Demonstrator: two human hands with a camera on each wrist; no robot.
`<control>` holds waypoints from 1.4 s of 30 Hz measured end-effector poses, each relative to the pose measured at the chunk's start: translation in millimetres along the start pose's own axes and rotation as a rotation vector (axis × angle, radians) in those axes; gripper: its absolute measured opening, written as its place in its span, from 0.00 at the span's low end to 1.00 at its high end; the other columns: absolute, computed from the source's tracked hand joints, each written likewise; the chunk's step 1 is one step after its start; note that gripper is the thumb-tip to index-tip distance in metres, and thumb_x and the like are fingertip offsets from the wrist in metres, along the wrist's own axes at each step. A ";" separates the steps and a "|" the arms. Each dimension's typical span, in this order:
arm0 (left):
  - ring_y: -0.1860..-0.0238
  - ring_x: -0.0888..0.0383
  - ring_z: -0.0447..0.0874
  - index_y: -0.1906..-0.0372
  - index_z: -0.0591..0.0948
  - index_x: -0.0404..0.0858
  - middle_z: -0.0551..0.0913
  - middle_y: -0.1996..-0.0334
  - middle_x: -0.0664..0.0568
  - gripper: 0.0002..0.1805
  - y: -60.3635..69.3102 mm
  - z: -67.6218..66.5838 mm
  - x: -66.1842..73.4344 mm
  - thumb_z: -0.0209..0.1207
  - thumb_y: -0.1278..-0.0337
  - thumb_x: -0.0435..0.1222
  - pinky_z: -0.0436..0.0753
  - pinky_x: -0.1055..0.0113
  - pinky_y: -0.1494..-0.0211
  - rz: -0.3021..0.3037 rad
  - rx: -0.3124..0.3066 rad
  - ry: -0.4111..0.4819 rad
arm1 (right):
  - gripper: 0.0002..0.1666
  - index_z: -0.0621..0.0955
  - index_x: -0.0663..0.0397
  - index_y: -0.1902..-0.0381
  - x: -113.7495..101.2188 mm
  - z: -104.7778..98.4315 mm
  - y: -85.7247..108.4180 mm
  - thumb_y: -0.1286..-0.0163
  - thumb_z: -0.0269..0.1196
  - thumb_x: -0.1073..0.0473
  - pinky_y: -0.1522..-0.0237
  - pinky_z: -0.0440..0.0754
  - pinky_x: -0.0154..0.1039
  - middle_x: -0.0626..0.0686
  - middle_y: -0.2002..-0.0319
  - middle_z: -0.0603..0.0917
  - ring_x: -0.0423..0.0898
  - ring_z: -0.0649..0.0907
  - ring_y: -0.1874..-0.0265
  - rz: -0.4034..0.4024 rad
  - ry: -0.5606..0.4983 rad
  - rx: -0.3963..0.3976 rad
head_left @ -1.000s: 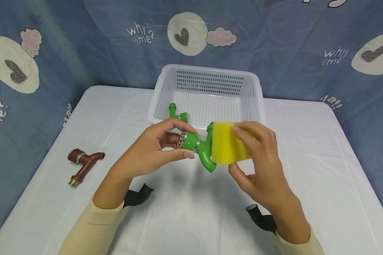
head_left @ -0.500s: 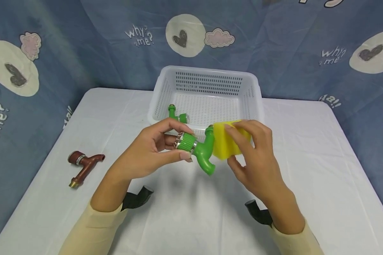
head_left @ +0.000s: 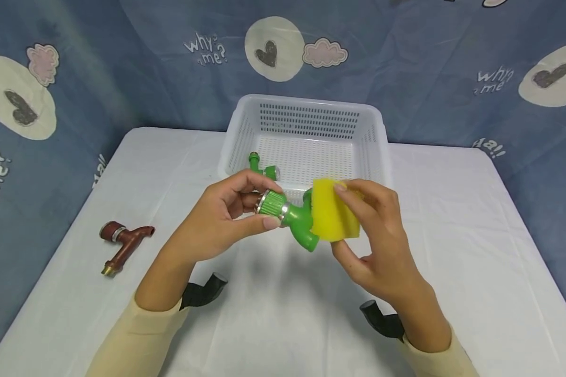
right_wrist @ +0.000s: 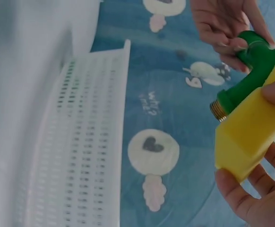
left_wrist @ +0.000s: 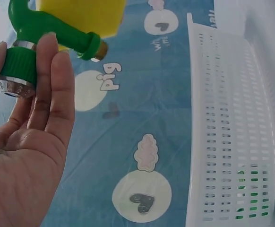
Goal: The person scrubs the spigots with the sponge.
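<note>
My left hand point(head_left: 226, 217) grips the ribbed green knob of a green water tap point(head_left: 302, 225), thumb on the near side and fingers behind. In my right hand point(head_left: 382, 243) a yellow sponge point(head_left: 334, 212) is pinched between thumb and fingers. The sponge lies against the tap's body and covers part of it in the head view. A brass threaded end point(right_wrist: 217, 109) sticks out past the sponge in the right wrist view. From the left wrist, the tap's knob point(left_wrist: 19, 66) with its silver cap shows between thumb and fingers.
Behind the hands stands a white perforated basket point(head_left: 311, 157) with another green tap point(head_left: 270, 173) in its near left corner. A brown tap point(head_left: 127, 246) with a brass end lies on the white-covered table point(head_left: 273, 324) at left. A blue printed cloth point(head_left: 170, 89) hangs behind.
The sponge tilts and shifts along the green tap, turning its broad face to the head camera again, and has moved slightly left. The green tap turns a little in my left hand.
</note>
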State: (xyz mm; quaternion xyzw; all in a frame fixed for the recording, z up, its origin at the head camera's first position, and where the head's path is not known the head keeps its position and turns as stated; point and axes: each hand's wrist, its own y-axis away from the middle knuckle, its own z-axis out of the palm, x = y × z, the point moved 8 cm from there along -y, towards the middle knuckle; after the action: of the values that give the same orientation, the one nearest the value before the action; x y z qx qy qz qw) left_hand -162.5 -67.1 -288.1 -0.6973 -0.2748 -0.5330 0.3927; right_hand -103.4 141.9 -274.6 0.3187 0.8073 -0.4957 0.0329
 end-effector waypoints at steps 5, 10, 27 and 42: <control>0.57 0.42 0.88 0.44 0.77 0.30 0.85 0.54 0.40 0.18 1.2 1.5 -2.1 0.67 0.36 0.24 0.89 0.55 0.50 -0.006 -0.014 0.032 | 0.34 0.76 0.59 0.31 4.7 7.0 -0.5 0.38 0.60 0.66 0.43 0.74 0.50 0.68 0.35 0.72 0.68 0.71 0.39 0.019 0.063 -0.043; 0.66 0.40 0.90 0.50 0.76 0.31 0.89 0.61 0.41 0.07 -1.1 -0.2 -7.1 0.58 0.25 0.30 0.88 0.52 0.48 -0.035 0.016 0.045 | 0.38 0.76 0.56 0.29 14.2 7.6 2.2 0.41 0.62 0.67 0.46 0.74 0.54 0.65 0.34 0.73 0.67 0.71 0.39 0.068 0.106 -0.063; 0.84 0.43 0.77 0.60 0.74 0.34 0.83 0.77 0.40 0.13 -2.9 -13.2 -16.6 0.53 0.20 0.41 0.83 0.60 0.78 -0.115 0.200 -0.076 | 0.29 0.81 0.61 0.34 3.9 20.2 5.1 0.29 0.64 0.54 0.43 0.76 0.47 0.61 0.35 0.79 0.60 0.76 0.44 0.094 -0.011 -0.065; 0.82 0.45 0.80 0.60 0.75 0.34 0.84 0.77 0.40 0.14 -3.5 -14.2 -23.1 0.57 0.22 0.41 0.86 0.60 0.75 -0.149 0.271 -0.033 | 0.28 0.83 0.62 0.39 -16.4 12.4 -0.3 0.24 0.63 0.45 0.47 0.76 0.43 0.63 0.44 0.82 0.61 0.78 0.52 -0.041 -0.001 0.036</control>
State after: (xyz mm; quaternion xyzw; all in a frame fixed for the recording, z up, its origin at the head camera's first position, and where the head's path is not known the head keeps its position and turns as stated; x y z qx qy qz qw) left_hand -179.2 -76.4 -307.7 -0.6243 -0.4017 -0.5069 0.4380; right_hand -93.8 123.7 -274.6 0.3025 0.8046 -0.5108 0.0173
